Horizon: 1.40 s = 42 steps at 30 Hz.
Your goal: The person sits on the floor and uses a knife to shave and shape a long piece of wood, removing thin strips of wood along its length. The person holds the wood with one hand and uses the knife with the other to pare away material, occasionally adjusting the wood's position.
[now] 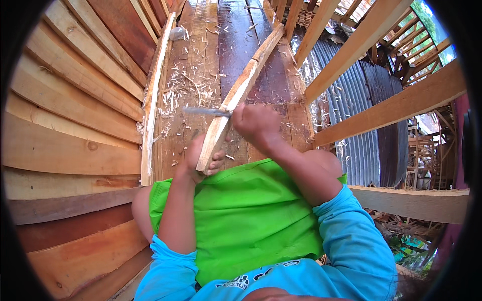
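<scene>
A long pale strip of wood (236, 92) slants up and away from me to the right, its near end just above my lap. My left hand (200, 154) is wrapped around that near end, with the fingertips showing on its right side. In my closed right hand (257, 124) is a knife; its grey blade (201, 111) lies across the top of the strip and points left, slightly blurred. The fist hides the knife's handle.
Wood shavings (173, 98) litter the plank floor (201, 65). Another long wood strip (151, 110) lies along the board wall (75, 145) at left. Wooden rails (391, 118) border the right side, with corrugated metal sheets (351, 110) beyond. A small round pale object (176, 33) sits farther off.
</scene>
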Tool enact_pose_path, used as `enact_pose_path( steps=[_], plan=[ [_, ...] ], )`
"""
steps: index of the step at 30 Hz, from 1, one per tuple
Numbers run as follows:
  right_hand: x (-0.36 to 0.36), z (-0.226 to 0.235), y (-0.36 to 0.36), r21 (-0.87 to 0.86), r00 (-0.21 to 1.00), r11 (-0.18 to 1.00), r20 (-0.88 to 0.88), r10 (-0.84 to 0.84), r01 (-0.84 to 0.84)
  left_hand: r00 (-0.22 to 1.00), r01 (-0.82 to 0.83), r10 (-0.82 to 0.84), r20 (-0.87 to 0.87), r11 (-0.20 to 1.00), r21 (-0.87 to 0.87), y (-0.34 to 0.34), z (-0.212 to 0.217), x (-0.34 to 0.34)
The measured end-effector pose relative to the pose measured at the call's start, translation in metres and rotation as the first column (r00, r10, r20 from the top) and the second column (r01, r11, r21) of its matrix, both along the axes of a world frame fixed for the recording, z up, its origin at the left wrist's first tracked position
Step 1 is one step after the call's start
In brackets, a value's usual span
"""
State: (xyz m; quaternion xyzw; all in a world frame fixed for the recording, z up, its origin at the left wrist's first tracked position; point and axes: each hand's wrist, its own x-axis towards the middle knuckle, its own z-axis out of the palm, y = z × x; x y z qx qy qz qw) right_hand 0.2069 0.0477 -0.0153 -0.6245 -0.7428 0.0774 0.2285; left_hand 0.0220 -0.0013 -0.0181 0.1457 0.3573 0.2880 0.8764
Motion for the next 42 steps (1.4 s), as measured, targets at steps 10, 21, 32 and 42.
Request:
enact_pose_path(
  steps=[10, 21, 32, 42],
  plan=[
    [0.009, 0.008, 0.003, -0.093, 0.998, 0.994, -0.037, -0.057, 0.054, 0.996, 0.033, -0.027, -0.082, 0.997, 0.068, -0.010, 0.006, 0.000],
    [0.007, 0.015, -0.010, -0.090, 0.999, 0.996, -0.040, -0.026, 0.023, 0.998, 0.033, -0.028, -0.054, 0.995, 0.091, -0.024, 0.023, -0.006],
    [0.002, 0.008, -0.014, -0.093, 0.997, 0.995, -0.074, -0.028, 0.021, 1.000, 0.013, -0.011, -0.025, 0.996, 0.084, -0.022, 0.012, -0.013],
    [-0.010, 0.015, -0.027, -0.023, 0.999, 0.999, -0.014, 0.040, -0.041, 0.995, -0.048, 0.053, 0.088, 0.997, -0.052, -0.020, 0.004, -0.016]
  ],
)
